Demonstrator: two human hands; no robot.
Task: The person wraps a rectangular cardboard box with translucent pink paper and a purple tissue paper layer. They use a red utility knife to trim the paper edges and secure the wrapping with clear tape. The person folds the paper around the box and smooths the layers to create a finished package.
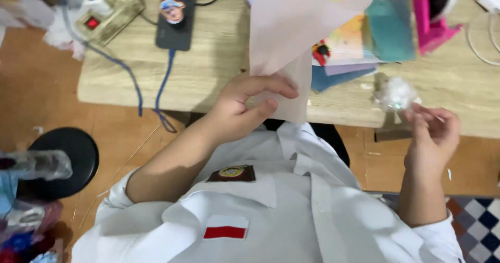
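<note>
While the person is sitting at the wooden table (208,80), the work is standing as follows, left to right.

Floor, far left: a black round stool (70,161) is standing beside a heap of plastic-wrapped odds (31,190); nothing is touching either.
Table, left: a power strip (107,15) with a lit red switch is feeding a dark phone (176,15) through a blue cable (136,88).
Left hand (242,106): it is pinching the lower edge of a pale pink sheet of paper (291,28) between thumb and fingers, lifting the sheet off the table and above the lap.
Table, centre-right: a stack of coloured paper sheets (364,39) is lying flat, untouched.
Right hand (432,130): its fingers are curling loosely, fingertips pinching something small and pale that I cannot make out; a crumpled clear plastic wad (397,93) is sitting just beside it at the table edge.
Progress, by my judgement: one sheet is picked out and held; it is showing no finished fold or cut, so the shaping appears to lie ahead.
</note>
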